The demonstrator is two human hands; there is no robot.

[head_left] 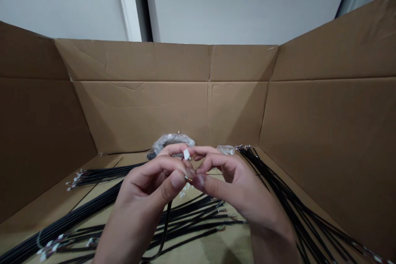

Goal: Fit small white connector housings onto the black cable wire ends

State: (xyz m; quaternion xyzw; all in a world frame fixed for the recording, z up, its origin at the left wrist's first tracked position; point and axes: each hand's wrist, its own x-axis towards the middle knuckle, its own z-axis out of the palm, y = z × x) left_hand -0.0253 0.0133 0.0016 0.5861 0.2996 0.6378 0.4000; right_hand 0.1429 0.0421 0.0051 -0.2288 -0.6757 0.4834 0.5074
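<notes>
Over the middle of the cardboard box floor [130, 161], we hold our two hands close together. Our left hand [148, 185] and our right hand [229, 181] meet at the fingertips, so both can work on one tiny thing. That thing is a small white plug [186, 154]. The fingers of both hands are pinched tight around it, with the thumbs pressed in below. We hold it up high and near our eyes because it is so little.

A thin black wire [165, 231] hangs down from our left hand toward the near edge of the floor. It looks joined to the plug, but the fingers hide that spot, so we cannot tell for sure.

Under our hands lies a loose pile of black wires [198, 214], spread flat so one is easy to pick. A tidy bunch of wires [95, 173] rests toward the left wall, with its white ends together. A long row of wires [278, 189] runs along the right wall [334, 140], from the far corner to the near one. Another thick bunch [55, 231] lies at the near left corner.

Behind our fingers, by the back wall [173, 107], sits a clear plastic bag [170, 140]. It is close, so we can reach it fast.
</notes>
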